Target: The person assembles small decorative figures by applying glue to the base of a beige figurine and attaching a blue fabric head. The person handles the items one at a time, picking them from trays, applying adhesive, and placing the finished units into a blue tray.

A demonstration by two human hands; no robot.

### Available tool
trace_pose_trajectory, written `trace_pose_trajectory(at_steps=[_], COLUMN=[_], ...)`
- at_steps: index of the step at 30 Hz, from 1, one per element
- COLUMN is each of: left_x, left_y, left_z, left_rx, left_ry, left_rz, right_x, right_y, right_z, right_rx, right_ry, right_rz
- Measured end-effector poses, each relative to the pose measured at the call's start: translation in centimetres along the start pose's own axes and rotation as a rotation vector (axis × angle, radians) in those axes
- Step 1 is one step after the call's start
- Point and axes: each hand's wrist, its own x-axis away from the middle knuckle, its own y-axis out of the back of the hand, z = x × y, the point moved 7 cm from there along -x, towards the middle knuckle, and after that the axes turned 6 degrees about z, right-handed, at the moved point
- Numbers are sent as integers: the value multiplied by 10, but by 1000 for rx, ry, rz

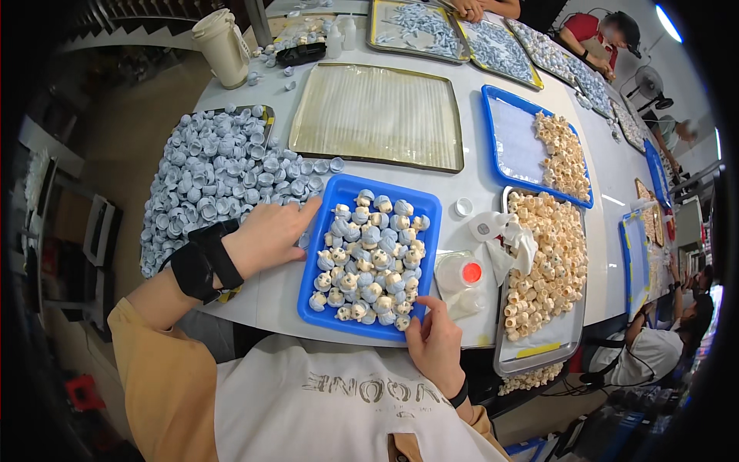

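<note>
In front of me lies a blue tray (314, 286) filled with small doll heads (369, 258), cream faces under pale blue hair caps. My left hand (271, 233) is open at the tray's left side, its fingers stretched out and the index fingertip by the rim. Whether it presses on the rim I cannot tell. My right hand (436, 339) is closed at the near right corner, thumb and fingers gripping the tray's edge. Left of my left hand is a big heap of pale blue cup-shaped pieces (212, 169), some reaching up to the blue tray.
Right of the tray are a red-topped jar (470, 274), a white bottle (489, 225) and a small clear cup (463, 206). Beyond lie cream pieces on a metal tray (531, 360) and a second blue tray (504, 154). A large shallow tray (377, 115) lies ahead. Co-workers sit farther along.
</note>
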Motion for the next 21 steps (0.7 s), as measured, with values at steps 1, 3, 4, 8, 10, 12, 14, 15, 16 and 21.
trace_pose_trajectory(at_steps=[1, 3, 4, 8, 10, 12, 14, 15, 16, 21], left_x=[0, -3, -5, -15, -18, -22, -28, -30, -33, -42], left_y=[1, 5, 6, 16, 18, 14, 13, 13, 12, 6], left_z=[0, -1, -2, -7, -8, -3, 1, 2, 2, 7], left_rx=[-39, -118, -149, -316, -396, -449, -486, -505, -536, -525], left_ry=[3, 6, 17, 21, 10, 3, -75, -114, -128, -172], left_rz=[-25, -79, -78, -102, -115, -113, -115, -113, -127, -105], right_x=[1, 3, 3, 4, 4, 4, 4, 4, 4, 3], right_y=[-1, -2, -3, -4, -4, -4, -5, -6, -6, -5], right_z=[0, -1, -2, -4, -4, -4, -6, -6, -7, -4], right_rx=[-5, -15, -19, -14, -20, -16, -3, -3, -3, -8], right_ry=[-7, -16, -17, -5, 5, 11, 13, 12, 10, 32], right_rz=[3, 6, 7, 0, -1, -1, -2, -3, -5, -11])
